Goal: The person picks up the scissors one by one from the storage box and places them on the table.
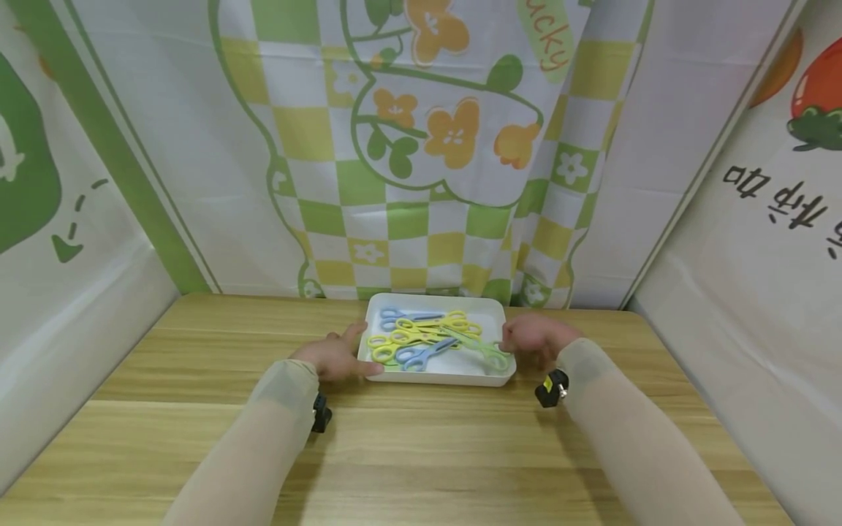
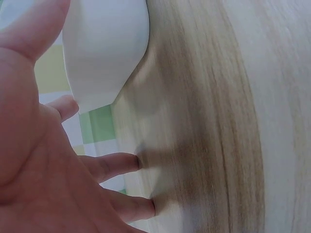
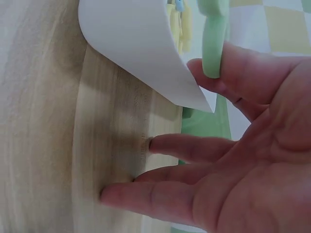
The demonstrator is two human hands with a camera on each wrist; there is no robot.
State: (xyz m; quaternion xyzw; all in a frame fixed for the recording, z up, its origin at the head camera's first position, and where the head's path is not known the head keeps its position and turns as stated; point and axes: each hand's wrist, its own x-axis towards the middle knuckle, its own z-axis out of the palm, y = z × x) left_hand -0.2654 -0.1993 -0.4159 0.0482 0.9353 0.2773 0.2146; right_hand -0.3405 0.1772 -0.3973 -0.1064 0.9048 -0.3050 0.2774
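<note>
A white tray (image 1: 427, 378) holds several pairs of scissors, with yellow scissors (image 1: 421, 332), blue scissors (image 1: 414, 356) and green scissors (image 1: 496, 358) among them. At the tray's left end, my left hand (image 1: 335, 356) has its fingers spread; thumb and index finger touch the rim. In the left wrist view, its other fingers reach down to the wood beside the tray wall. My right hand (image 1: 534, 338) is at the right end, pinching the handle of the green scissors between thumb and index finger at the rim. The right wrist view shows its other fingers (image 3: 150, 196) extended over the wood.
The tray stands on a wooden table (image 1: 421, 446), near its back edge. Behind hangs a green, yellow and white checked curtain (image 1: 421, 219). White printed walls (image 1: 743, 241) enclose both sides.
</note>
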